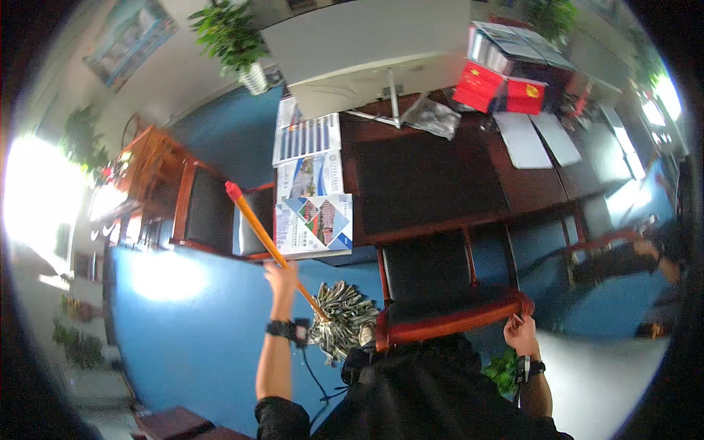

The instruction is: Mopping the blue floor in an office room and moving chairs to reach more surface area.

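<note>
My left hand (pixel 281 283) grips the orange handle (pixel 254 223) of a string mop. A red cap tops the handle, which leans up to the left. The mop's grey and white strands (pixel 346 308) spread on the blue floor beside my foot. At the right, my right hand (pixel 520 333) holds the corner of a chair's reddish wooden top rail (pixel 456 324). This chair has a black padded back and stands between me and the desk. Both wrists wear dark bands, and a cable hangs by the left one.
The dark wooden desk (pixel 528 192) carries brochures (pixel 314 225), a monitor seen from behind (pixel 374 49), a plastic bag (pixel 434 116), white sheets (pixel 522 140) and small red flags (pixel 478 85). Another chair (pixel 206 206) stands left. A person (pixel 616 264) is at the far right. Potted plants (pixel 234 38) stand around.
</note>
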{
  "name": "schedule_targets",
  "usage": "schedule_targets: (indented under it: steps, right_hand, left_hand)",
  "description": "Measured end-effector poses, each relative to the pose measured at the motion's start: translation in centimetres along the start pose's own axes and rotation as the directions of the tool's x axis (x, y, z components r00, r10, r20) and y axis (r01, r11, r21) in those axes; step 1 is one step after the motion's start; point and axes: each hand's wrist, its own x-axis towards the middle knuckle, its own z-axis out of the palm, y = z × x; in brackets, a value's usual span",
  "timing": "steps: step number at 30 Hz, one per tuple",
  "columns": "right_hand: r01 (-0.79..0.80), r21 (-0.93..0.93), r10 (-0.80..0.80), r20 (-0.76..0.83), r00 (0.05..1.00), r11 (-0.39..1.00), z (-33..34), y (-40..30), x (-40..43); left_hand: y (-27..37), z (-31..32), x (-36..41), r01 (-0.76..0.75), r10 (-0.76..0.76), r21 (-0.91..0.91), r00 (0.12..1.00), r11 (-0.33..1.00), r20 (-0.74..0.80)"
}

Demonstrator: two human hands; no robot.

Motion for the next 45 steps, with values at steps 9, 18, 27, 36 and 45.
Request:
schedule_targets:
  steps: [9,18,27,36,45]
  right_hand:
    - [0.010,0.288,0.011,-0.073,0.997,0.958,-9.6,16.7,-10.3]
    - [0.013,0.317,0.050,-0.190,0.981,0.948,-14.0,23.1,-15.4]
    - [-0.158,-0.138,0.184,0.202,0.962,0.978,-5.6,22.7,-10.7]
    - [-0.720,-0.557,0.789,-0.175,0.589,0.415,1.3,41.9,-11.8]
    - [-0.531,-0.643,0.708,0.025,0.706,0.552,-5.7,61.1,-13.6]
  left_hand:
    - [9.5,-5.9,13.8,-0.586,0.564,-0.350,0.808,0.731,-0.173]
    - [6.0,-8.2,2.7,-0.462,0.680,-0.694,0.731,0.552,0.054]
    - [-5.7,-17.3,-15.4,-0.372,0.675,-0.802,0.736,0.468,0.053]
    - [-16.5,-24.6,-34.0,-0.635,0.537,-0.437,0.772,0.637,-0.340]
    - [-23.0,-28.6,-41.8,-0.176,0.097,-0.428,0.975,0.887,-0.200]
